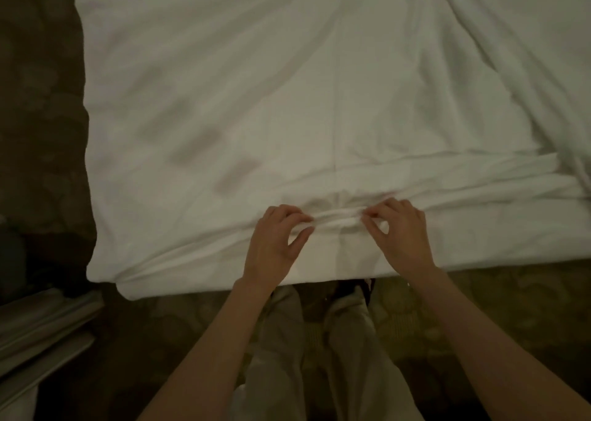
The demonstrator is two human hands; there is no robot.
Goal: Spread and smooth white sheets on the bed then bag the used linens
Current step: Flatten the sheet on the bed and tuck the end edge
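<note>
Hands pinching sheet fold

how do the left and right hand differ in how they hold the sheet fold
The left hand sits nearer the bed's left corner; the right hand sits further along the edge. The left hand's thumb is spread apart below the fold, leaving a gap, while the right hand's fingers bunch tighter at the fold. Both pinch the same raised fold of the white sheet near the bed's near edge, fingertips pointing toward each other.

The white sheet is matt woven cloth (creased, softly rumpled). The carpet looks dull, patterned pile.
</note>
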